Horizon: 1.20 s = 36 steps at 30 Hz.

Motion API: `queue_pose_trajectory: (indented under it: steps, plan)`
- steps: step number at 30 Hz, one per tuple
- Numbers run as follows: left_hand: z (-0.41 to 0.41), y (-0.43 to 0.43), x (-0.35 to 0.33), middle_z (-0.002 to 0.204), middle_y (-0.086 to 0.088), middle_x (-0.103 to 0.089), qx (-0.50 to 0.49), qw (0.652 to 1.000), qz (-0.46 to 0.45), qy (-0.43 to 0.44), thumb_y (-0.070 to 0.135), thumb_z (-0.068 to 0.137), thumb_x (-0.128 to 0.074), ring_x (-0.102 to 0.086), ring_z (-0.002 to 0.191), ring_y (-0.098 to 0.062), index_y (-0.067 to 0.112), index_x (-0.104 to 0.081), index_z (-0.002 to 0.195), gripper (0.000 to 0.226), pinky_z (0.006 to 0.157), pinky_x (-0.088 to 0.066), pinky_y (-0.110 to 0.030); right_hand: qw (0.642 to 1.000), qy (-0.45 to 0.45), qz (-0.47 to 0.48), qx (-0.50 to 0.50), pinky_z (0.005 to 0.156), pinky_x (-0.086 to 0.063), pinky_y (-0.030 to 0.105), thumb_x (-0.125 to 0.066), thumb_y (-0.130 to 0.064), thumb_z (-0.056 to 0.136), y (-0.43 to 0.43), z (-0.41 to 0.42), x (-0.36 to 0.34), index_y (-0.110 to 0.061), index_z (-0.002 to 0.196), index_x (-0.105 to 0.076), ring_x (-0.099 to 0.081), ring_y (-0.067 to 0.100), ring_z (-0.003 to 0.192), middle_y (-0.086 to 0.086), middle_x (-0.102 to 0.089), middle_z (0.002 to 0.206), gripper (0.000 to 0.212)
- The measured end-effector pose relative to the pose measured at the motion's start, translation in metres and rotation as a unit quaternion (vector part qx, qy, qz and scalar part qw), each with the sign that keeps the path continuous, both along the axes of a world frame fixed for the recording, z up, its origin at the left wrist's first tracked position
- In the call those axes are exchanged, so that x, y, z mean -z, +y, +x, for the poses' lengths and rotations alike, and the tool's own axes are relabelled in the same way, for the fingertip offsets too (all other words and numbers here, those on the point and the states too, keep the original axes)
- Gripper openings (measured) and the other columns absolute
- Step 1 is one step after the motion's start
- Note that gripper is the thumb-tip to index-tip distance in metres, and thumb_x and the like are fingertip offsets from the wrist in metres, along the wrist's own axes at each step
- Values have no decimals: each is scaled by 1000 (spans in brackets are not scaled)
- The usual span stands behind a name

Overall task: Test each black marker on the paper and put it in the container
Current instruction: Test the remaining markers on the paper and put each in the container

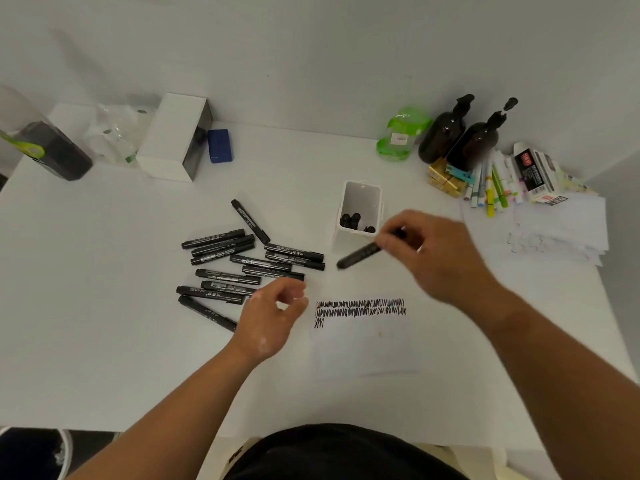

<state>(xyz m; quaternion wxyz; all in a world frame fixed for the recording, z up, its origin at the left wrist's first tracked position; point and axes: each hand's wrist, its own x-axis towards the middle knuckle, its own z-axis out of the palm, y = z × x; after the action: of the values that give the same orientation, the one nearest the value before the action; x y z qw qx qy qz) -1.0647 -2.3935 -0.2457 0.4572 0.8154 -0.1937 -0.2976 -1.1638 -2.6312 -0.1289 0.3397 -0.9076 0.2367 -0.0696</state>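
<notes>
Marker [360, 253] pinched in right hand [436, 251], capped it seems, just short of container [360, 209] beyond that hand. Left hand [273, 313] loosely curled, empty, over bench [104, 306] beside loose markers [242, 268], paper [363, 337] between hands. Deposit step; next, tip upright and drop.

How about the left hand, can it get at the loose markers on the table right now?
Probably yes. The left hand hovers, apparently empty, right at the edge of the loose markers, with nothing between them. The right hand holds another marker well clear of that path.
</notes>
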Motion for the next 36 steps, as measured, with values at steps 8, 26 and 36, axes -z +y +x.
queue_pose_trajectory:
  steps: [8,26,36]
  plan:
    - [10,16,16,84,16,-70,-17,999,25,21,25,92,-70,-63,87,4,33,-70,97,10,67,-40,-2,985,52,-165,-9,78,-56,36,-66,-42,96,-62,54,-2,-25,107,-73,-64,18,77,-4,-71,87,21]
    - [26,64,36,86,5,-73,-84,992,60,74,27,92,-68,-69,74,-12,35,-70,98,10,73,-56,-33,920,326,-188,-110,61,-42,31,-46,-36,100,-45,106,73,-19,106,-68,-59,22,75,-1,-56,81,28]
    - [54,101,53,99,-1,-71,-21,970,201,-136,9,89,-69,-63,81,-17,19,-73,106,21,75,-46,-24,945,266,-177,-67,80,-55,38,-53,-38,97,-40,96,54,-26,122,-68,-65,29,96,7,-69,113,32]
